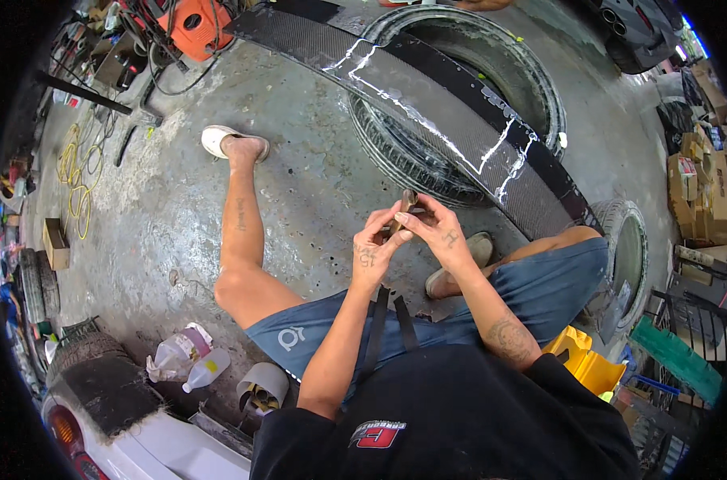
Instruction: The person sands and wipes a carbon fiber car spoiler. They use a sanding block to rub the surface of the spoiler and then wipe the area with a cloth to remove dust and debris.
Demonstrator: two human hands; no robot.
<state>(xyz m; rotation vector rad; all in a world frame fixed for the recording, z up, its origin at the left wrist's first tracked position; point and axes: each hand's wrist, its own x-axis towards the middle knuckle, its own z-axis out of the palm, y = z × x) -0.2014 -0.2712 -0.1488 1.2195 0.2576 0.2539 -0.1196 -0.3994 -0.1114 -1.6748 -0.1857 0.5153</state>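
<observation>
My left hand and my right hand meet over my lap, fingers closed on a small, flat, brownish piece, too small to identify, held tilted upward. Just beyond them a long, curved dark carbon-weave panel with jagged white lines lies across a large tyre. The panel's near right end is beside my bent right leg.
An orange machine with hoses, a yellow cord, plastic jugs, a container and a white car body part surround me. Another tyre, cardboard boxes and a yellow plastic object are at right.
</observation>
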